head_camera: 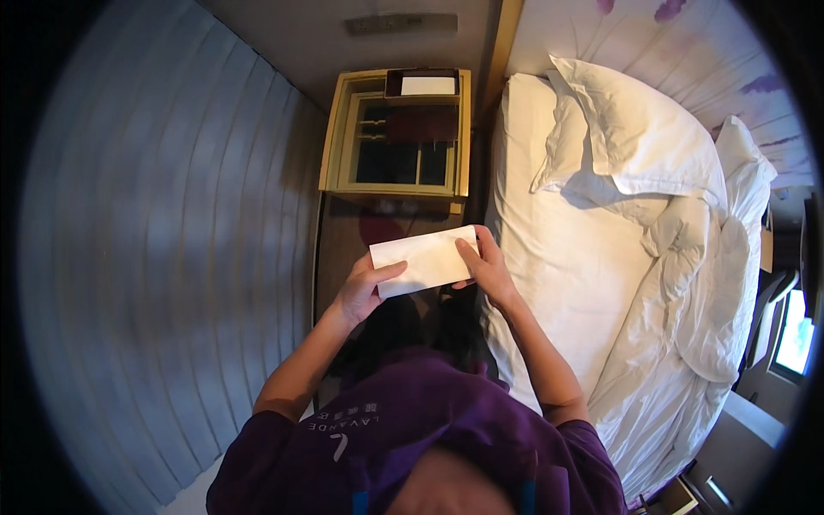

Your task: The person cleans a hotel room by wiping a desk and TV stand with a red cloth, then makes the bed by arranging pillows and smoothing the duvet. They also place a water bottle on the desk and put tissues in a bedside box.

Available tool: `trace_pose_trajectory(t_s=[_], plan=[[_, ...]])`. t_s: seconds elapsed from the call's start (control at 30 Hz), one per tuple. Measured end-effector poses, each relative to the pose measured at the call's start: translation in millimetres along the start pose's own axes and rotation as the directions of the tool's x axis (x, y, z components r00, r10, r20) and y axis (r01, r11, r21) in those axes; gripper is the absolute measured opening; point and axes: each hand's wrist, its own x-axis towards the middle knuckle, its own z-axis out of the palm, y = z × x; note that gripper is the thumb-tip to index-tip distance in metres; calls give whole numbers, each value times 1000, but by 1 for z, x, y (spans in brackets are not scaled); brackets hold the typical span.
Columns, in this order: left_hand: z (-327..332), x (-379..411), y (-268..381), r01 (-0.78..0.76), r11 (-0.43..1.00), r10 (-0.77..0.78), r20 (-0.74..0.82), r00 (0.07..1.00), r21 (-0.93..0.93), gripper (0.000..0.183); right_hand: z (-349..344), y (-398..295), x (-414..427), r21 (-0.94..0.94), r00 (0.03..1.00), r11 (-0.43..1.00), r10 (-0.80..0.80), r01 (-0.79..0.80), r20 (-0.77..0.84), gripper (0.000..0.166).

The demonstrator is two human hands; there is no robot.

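Note:
Between my two hands is a flat white rectangular sheet or pad of paper (425,261), held slightly tilted with its right end farther from me. My left hand (368,286) grips the left end, thumb lying on top. The right end is pinched by my right hand (487,262), its thumb across the upper face and some fingers curled beneath. The paper's underside is hidden, so I cannot tell how many layers it has. Beyond it stands a wooden bedside table (333,138) with a dark, reflective top. A dark box (421,93) with white paper in it sits at its back right.
To the right is a bed with a white sheet (566,257), pillows (650,129) and a crumpled duvet (644,367). A grey-blue pleated curtain (174,257) hangs close on the left. A socket panel (400,24) is on the wall behind the table. A lit screen (795,335) shows far right.

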Motion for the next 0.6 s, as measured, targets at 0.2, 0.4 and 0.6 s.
trace_pose_trajectory(t_s=[0.2,0.4,0.6], plan=[[-13,67,46,-112,975,123,-49,991,190,49,-17,-18,47,40,994,993,105,-107,30,35],[-46,169,157,-212,819,331,-137,934,533,40,-28,-2,77,123,984,988,112,-95,-138,35],[-48,324,241,-348,708,422,27,906,615,44,-27,3,114,110,946,987,143,-116,-291,33]])
